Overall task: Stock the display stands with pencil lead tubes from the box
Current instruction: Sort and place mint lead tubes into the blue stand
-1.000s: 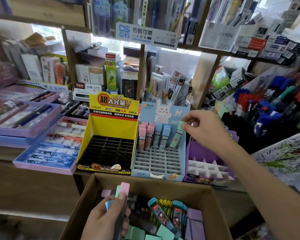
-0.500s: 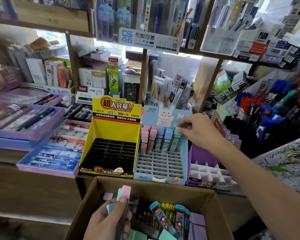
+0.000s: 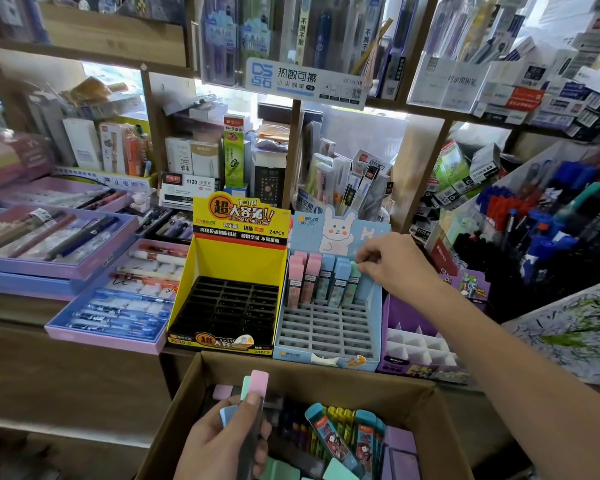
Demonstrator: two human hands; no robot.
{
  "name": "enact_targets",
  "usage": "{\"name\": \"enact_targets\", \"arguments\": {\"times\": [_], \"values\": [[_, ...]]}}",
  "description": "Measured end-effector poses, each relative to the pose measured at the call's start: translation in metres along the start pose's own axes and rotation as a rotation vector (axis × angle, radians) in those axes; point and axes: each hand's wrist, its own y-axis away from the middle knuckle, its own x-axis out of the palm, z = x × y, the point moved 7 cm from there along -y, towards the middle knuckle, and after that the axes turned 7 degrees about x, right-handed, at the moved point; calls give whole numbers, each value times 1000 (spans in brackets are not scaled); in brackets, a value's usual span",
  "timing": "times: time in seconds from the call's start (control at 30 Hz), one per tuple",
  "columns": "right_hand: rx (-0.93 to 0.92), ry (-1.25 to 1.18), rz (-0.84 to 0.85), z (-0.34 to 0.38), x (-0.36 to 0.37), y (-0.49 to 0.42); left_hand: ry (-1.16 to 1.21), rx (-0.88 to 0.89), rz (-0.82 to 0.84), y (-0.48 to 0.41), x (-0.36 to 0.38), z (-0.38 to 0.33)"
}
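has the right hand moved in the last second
Yes: the right hand moved slightly left and down against the blue display stand, lowering the green tube.

Three display stands (image 3: 236,265) (image 3: 326,362) (image 3: 407,311), one box (image 3: 309,380)

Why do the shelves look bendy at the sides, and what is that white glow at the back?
Head view: the wide-angle lens bows the shelf posts; the glow is overexposed light from behind; the right hand and blue stand look sharp, the pens far right smeary.
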Motion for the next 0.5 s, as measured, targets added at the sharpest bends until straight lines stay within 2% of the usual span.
{"name": "enact_targets", "arguments": {"times": [0.1,0.17,0.27,0.4,0.5], "values": [[-22,45,-8,4,-3,4,11,7,10,1,1,0],[-75,63,-79,10,-8,11,14,26,15,1,2,-1],[-135,-84,-175,23,-14,31,35,30,35,1,4,0],[-90,-447,-8,37,5,67,28,47,61,1,6,-1],[-71,-591,192,51,31,93,11,73,69,1,8,-2]]}}
